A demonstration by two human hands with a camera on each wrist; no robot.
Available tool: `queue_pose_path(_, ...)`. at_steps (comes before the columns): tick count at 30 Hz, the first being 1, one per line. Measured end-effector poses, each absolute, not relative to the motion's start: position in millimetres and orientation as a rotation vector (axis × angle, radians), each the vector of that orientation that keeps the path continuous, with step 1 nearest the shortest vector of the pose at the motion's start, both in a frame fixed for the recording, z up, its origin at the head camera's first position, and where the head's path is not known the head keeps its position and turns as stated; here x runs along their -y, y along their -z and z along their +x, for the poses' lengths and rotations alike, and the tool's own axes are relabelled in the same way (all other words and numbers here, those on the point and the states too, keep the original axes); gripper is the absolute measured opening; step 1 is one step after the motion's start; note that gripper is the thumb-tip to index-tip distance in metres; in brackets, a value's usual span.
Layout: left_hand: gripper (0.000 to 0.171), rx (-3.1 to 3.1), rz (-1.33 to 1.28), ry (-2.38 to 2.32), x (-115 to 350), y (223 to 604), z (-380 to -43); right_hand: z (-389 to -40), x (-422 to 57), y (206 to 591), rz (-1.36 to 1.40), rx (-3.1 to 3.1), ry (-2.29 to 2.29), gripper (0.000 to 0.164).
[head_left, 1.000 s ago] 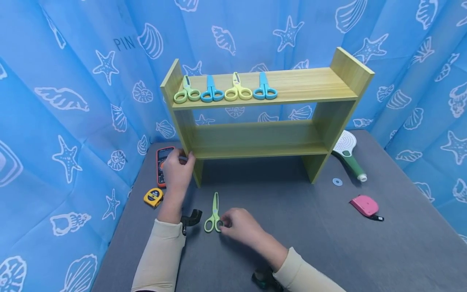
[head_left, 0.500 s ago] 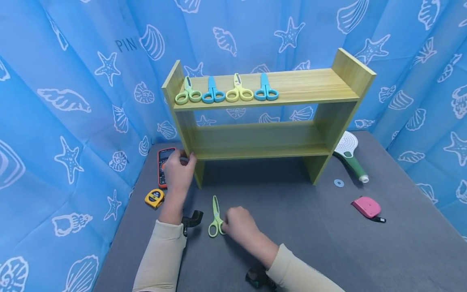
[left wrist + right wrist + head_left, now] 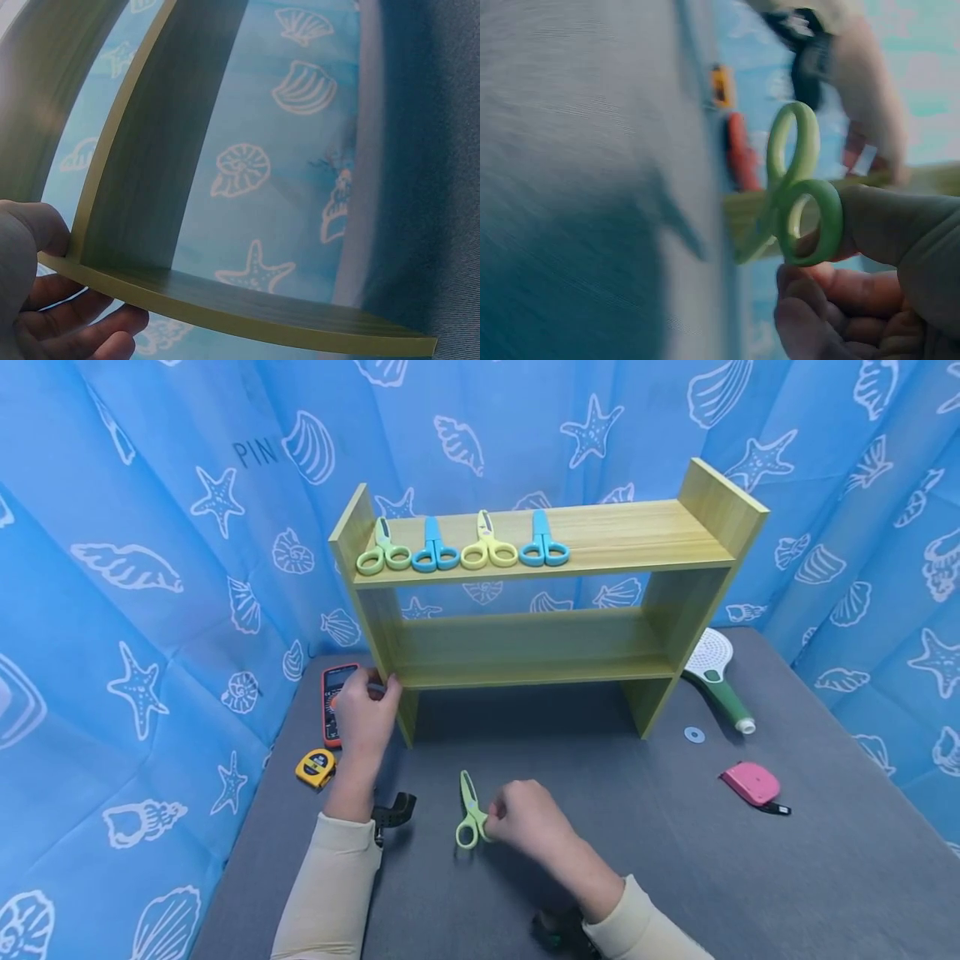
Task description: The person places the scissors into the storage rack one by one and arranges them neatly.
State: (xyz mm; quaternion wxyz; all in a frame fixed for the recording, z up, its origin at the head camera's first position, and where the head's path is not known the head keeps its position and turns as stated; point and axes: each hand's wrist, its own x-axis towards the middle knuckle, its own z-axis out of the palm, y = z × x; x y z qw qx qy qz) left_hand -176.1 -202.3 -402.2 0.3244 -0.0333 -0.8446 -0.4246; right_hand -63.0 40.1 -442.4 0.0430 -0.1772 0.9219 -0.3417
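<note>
Light green scissors (image 3: 470, 810) hang from my right hand (image 3: 529, 817), whose thumb and fingers pinch one handle loop; the right wrist view shows the scissors (image 3: 805, 196) up off the table, their shadow beside them. My left hand (image 3: 364, 714) grips the left side panel of a wooden two-tier shelf (image 3: 536, 681), its thumb on the front edge at the lower board. In the left wrist view the fingers of the left hand (image 3: 67, 300) curl behind that panel. Along the top board lie green scissors (image 3: 384, 550), blue scissors (image 3: 433, 553), yellow scissors (image 3: 487, 547) and more blue scissors (image 3: 543, 545).
Left of the shelf lie a red-edged multimeter (image 3: 332, 727) and a yellow tape measure (image 3: 316, 767). To the right are a green-handled shower head (image 3: 722, 689), a small grey-blue disc (image 3: 693, 735) and a pink tape measure (image 3: 753, 783). A blue curtain (image 3: 187, 627) hangs behind.
The right hand has moved right and lifted the green scissors off the table, and they have tilted. The left hand has stayed on the shelf's side panel.
</note>
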Motion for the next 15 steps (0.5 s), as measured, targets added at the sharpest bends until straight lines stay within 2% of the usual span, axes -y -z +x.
queue_pose_path(5, 0.021, 2.214, -0.089, 1.117, 203.3, 402.7, -176.6, -56.9, -63.9, 413.1, -0.496, -2.818, 1.103, 0.017)
queue_pose_path(15, 0.02, 2.205, -0.099, 1.122, 202.2, 404.0, -176.5, -42.9, -114.1, 363.1, -0.375, -2.907, 1.141, 0.014)
